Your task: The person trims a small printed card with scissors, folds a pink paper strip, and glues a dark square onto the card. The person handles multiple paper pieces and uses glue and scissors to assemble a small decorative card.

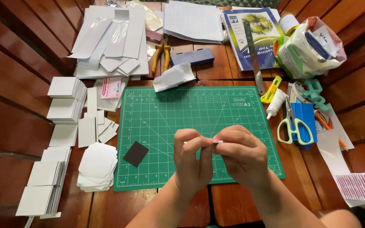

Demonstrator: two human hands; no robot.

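Above the near part of the green cutting mat, the left hand and right hand both pinch a small thin white piece by its edges; it seems light, stiff and easy to bend.

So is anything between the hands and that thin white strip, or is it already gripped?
Nothing visible stands between them. Both the left hand and right hand pinch the thin white strip directly at its ends, above the green cutting mat. The black square lies off to the side.

Bare hands, sleeveless forearms
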